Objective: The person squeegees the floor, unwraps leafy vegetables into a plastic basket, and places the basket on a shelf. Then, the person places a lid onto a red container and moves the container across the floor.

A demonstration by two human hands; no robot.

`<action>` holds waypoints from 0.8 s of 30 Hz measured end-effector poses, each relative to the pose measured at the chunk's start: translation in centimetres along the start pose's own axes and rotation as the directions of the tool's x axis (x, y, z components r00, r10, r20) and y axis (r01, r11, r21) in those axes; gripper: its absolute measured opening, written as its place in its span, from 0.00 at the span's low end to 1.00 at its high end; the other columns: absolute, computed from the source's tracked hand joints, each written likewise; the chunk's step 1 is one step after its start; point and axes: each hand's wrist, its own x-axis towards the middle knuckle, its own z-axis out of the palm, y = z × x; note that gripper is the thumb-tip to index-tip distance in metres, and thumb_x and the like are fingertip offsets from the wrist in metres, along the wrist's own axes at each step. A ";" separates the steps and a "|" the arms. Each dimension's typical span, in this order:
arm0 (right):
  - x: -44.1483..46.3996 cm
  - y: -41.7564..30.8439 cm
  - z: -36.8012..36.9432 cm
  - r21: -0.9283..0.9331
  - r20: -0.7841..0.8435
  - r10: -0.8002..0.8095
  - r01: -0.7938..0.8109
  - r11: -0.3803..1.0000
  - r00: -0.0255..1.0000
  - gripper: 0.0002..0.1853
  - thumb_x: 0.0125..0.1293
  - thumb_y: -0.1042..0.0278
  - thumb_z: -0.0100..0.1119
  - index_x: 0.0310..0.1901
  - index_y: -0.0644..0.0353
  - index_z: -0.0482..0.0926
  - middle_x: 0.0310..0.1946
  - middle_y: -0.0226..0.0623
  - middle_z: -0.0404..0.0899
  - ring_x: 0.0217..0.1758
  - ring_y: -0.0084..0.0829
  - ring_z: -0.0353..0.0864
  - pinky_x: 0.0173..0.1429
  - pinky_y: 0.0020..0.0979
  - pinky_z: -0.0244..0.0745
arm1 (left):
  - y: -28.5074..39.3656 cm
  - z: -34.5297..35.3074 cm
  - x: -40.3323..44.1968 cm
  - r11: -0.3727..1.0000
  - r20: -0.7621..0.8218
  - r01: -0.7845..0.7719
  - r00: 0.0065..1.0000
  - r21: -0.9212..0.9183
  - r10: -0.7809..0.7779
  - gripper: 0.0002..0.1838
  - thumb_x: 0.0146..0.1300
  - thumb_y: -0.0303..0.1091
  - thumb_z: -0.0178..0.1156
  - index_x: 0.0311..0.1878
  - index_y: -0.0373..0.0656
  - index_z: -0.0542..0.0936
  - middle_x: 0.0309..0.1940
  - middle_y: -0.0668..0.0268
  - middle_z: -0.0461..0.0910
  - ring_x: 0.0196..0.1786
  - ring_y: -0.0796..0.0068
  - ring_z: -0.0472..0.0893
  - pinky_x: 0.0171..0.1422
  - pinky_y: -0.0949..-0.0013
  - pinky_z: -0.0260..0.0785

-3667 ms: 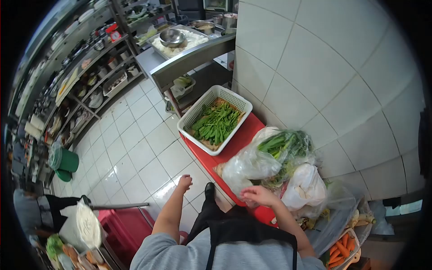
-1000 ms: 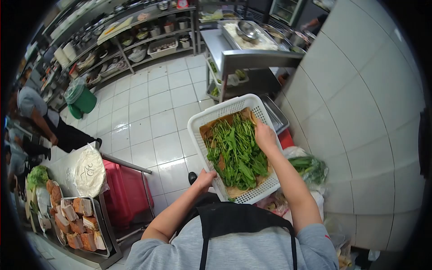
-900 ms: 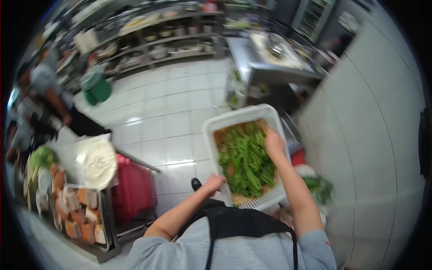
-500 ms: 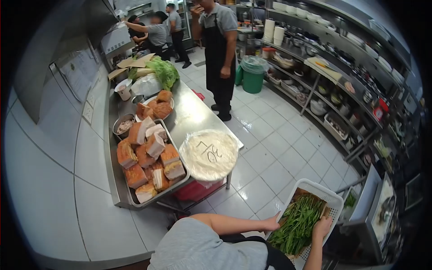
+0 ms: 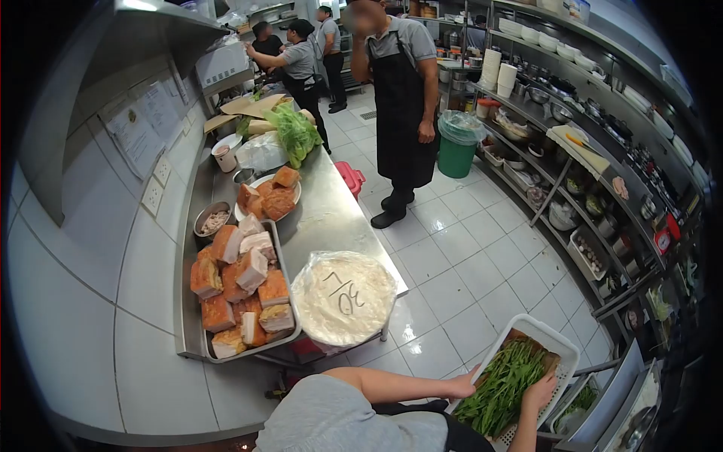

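Note:
A white perforated plastic basket [image 5: 570,352] is at the lower right, holding a heap of long-stemmed leafy greens [image 5: 506,380] on a sheet of brown paper [image 5: 553,360]. My left hand [image 5: 462,385] is closed on the basket's left rim, its fingertips partly hidden. Inside the basket's right side, my right hand [image 5: 539,391] is closed at the edge of the brown paper, against the greens. Some of its fingers are out of sight.
On the steel table left are a tray of pork belly blocks [image 5: 294,331], a film-covered round container [image 5: 344,297] and lettuce [image 5: 292,134]. A person in a black apron [image 5: 397,113] stands beyond it. Shelving [image 5: 557,181] lines the right; a green bin [image 5: 457,154] stands there.
The view has tilted and shifted, so the room sits differently in frame. Both my hands stay at the basket, which appears slightly lower and farther right.

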 end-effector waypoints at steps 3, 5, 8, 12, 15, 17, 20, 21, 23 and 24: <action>4.8 0.2 -1.9 -0.074 0.074 -0.004 0.009 0.997 0.997 0.29 0.61 0.77 0.45 0.65 0.60 0.53 0.49 0.40 0.66 0.47 0.37 0.73 0.43 0.34 0.76 | -0.7 1.4 7.4 0.988 -0.057 -0.148 0.987 0.046 0.150 0.47 0.49 0.28 0.44 0.71 0.60 0.32 0.50 0.45 0.70 0.37 0.55 0.77 0.25 0.58 0.71; 9.2 2.2 0.7 -0.063 0.010 -0.068 0.069 0.996 0.998 0.23 0.62 0.77 0.44 0.60 0.61 0.60 0.47 0.42 0.67 0.47 0.38 0.74 0.42 0.33 0.76 | 0.4 1.7 10.5 0.980 -0.058 -0.196 0.979 0.028 0.198 0.47 0.49 0.27 0.44 0.71 0.59 0.33 0.53 0.45 0.67 0.41 0.55 0.75 0.31 0.59 0.69; 14.3 2.7 -0.2 0.013 0.064 -0.119 0.119 0.993 0.991 0.14 0.65 0.72 0.42 0.52 0.61 0.68 0.48 0.47 0.70 0.47 0.45 0.75 0.45 0.38 0.74 | 3.9 1.3 13.1 0.982 -0.024 -0.188 0.982 0.005 0.188 0.46 0.49 0.25 0.45 0.71 0.53 0.35 0.62 0.47 0.57 0.59 0.55 0.63 0.55 0.62 0.57; 19.9 2.2 1.0 0.146 0.089 -0.205 0.191 0.971 0.975 0.13 0.64 0.65 0.45 0.44 0.64 0.73 0.58 0.50 0.65 0.54 0.49 0.72 0.54 0.43 0.68 | 10.7 -0.1 12.5 0.996 -0.153 -0.089 0.984 0.016 0.091 0.40 0.49 0.27 0.48 0.69 0.43 0.47 0.52 0.46 0.69 0.49 0.55 0.74 0.48 0.61 0.70; 24.0 -1.5 -0.7 0.631 0.163 0.009 -0.111 0.768 0.987 0.14 0.59 0.62 0.48 0.41 0.61 0.74 0.45 0.49 0.72 0.46 0.48 0.72 0.47 0.44 0.66 | 9.6 -0.9 17.7 0.997 -0.208 0.075 0.976 0.035 -0.066 0.30 0.49 0.31 0.53 0.58 0.34 0.63 0.33 0.52 0.77 0.28 0.62 0.76 0.26 0.62 0.70; 27.5 -2.6 1.4 0.632 -0.091 -0.174 0.192 0.751 0.981 0.09 0.56 0.73 0.47 0.36 0.60 0.76 0.37 0.50 0.72 0.42 0.50 0.72 0.45 0.44 0.67 | 9.9 -2.5 20.8 0.995 -0.144 0.040 0.989 0.096 -0.026 0.19 0.50 0.31 0.53 0.46 0.33 0.70 0.29 0.57 0.75 0.29 0.66 0.75 0.32 0.61 0.70; 33.1 -4.4 0.3 0.594 0.007 -0.199 0.156 0.790 0.980 0.10 0.59 0.75 0.41 0.42 0.61 0.69 0.31 0.57 0.74 0.38 0.59 0.73 0.40 0.52 0.68 | 11.3 -4.1 25.8 0.983 -0.255 0.065 0.961 -0.171 -0.108 0.17 0.50 0.28 0.52 0.44 0.32 0.72 0.27 0.58 0.74 0.30 0.64 0.76 0.35 0.58 0.71; 34.7 -4.6 0.3 0.633 -0.031 -0.158 0.142 0.761 0.987 0.10 0.59 0.74 0.40 0.41 0.59 0.69 0.29 0.58 0.75 0.36 0.60 0.73 0.39 0.54 0.67 | 13.6 -5.3 26.9 0.976 -0.238 0.071 0.964 -0.205 -0.120 0.18 0.49 0.27 0.52 0.46 0.33 0.71 0.28 0.58 0.74 0.30 0.63 0.76 0.35 0.58 0.72; 36.5 -6.0 -0.9 0.726 -0.065 -0.105 0.119 0.678 0.992 0.09 0.59 0.75 0.41 0.41 0.59 0.69 0.29 0.57 0.75 0.36 0.59 0.73 0.40 0.53 0.67 | 17.0 -6.7 28.9 0.969 -0.234 -0.013 0.971 -0.248 -0.047 0.20 0.48 0.25 0.51 0.48 0.34 0.69 0.28 0.59 0.73 0.29 0.64 0.76 0.31 0.57 0.72; 36.9 -7.2 -1.9 0.707 -0.107 -0.139 0.174 0.685 0.984 0.09 0.59 0.76 0.41 0.41 0.60 0.69 0.31 0.55 0.75 0.37 0.58 0.74 0.40 0.51 0.68 | 18.7 -7.5 30.0 0.961 -0.186 0.009 0.981 -0.275 -0.062 0.22 0.48 0.25 0.50 0.50 0.35 0.68 0.30 0.60 0.73 0.31 0.64 0.77 0.30 0.58 0.72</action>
